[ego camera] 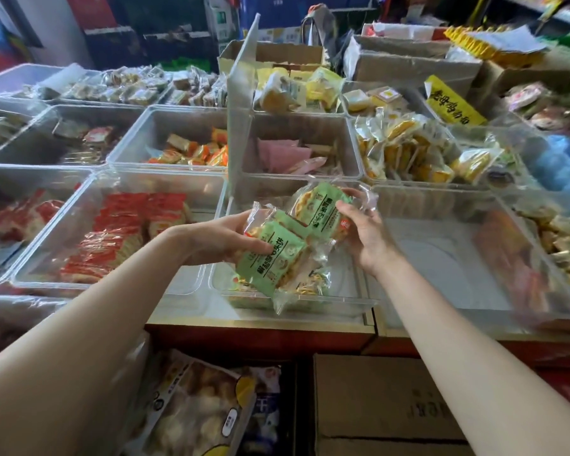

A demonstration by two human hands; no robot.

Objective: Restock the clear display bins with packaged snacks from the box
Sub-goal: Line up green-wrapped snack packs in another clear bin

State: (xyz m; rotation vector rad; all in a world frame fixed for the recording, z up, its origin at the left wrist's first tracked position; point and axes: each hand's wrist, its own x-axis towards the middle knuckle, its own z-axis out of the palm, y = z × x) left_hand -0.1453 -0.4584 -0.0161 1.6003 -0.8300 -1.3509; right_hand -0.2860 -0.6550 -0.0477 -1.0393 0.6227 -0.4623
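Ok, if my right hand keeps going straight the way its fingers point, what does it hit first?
Your right hand grips a green snack packet and points up and away. Straight on, it would probably first meet the far wall of the near clear bin, then the bin of pink packets. Depth is uncertain.

We hold two green-labelled clear snack packets: the nearer [273,255] in our left hand [211,241], the farther [323,209] in our right hand [364,232], both above the clear plastic front-centre bin [297,306]. Left of it, a clear bin of red-wrapped crackers [112,232]. Below the counter, a brown cardboard box [385,399].
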